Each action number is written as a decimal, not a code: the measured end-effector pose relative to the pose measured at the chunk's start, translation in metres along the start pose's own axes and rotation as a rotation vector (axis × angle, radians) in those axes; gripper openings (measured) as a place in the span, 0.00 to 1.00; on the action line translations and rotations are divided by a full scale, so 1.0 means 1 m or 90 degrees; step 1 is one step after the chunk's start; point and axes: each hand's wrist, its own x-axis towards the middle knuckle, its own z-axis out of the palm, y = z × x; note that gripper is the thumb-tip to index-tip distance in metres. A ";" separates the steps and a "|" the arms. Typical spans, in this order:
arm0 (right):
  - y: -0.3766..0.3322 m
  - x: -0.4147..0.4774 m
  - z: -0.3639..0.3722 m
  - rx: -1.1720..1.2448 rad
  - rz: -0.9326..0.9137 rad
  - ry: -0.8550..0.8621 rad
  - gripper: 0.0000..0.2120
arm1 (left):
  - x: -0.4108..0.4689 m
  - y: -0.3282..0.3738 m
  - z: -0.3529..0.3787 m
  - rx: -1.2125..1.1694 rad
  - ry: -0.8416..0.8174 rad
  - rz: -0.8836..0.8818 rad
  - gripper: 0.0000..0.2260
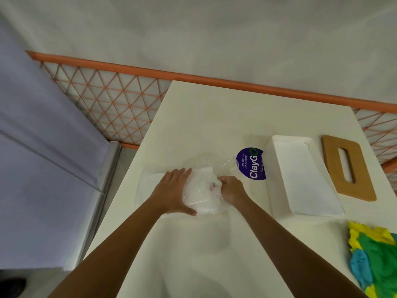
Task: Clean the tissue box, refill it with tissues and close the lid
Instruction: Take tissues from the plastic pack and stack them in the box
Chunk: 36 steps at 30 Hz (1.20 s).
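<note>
Tissue box point(300, 179), white, rectangular and open-topped, sits on the white table point(214, 115) to the right of your right hand point(231, 189), apart from it. The flat brown wooden lid point(358, 190) with its slot lies further right. Your left hand point(171, 190) presses flat, fingers straight, on the white tissue pack point(199, 198) in clear plastic wrap point(214, 189). Your right hand pinches that wrap at the pack's right end. A round purple sticker point(251, 164) lies between right hand and box.

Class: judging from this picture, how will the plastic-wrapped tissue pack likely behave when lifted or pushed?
The tissue pack probably feels light and soft: stacked white paper. Its clear wrapper looks loose and crinkled, so likely slippery under the left hand. Lying flat, it should slide, not roll.
</note>
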 end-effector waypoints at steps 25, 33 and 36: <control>0.005 0.008 -0.023 0.400 0.108 -0.002 0.03 | -0.005 -0.003 -0.004 -0.054 0.054 0.000 0.53; 0.009 0.005 -0.016 0.467 0.168 -0.079 0.05 | -0.005 -0.001 -0.006 -0.050 0.052 0.002 0.52; 0.008 0.004 -0.017 0.456 0.159 -0.102 0.06 | -0.005 0.000 -0.005 -0.055 0.056 0.002 0.52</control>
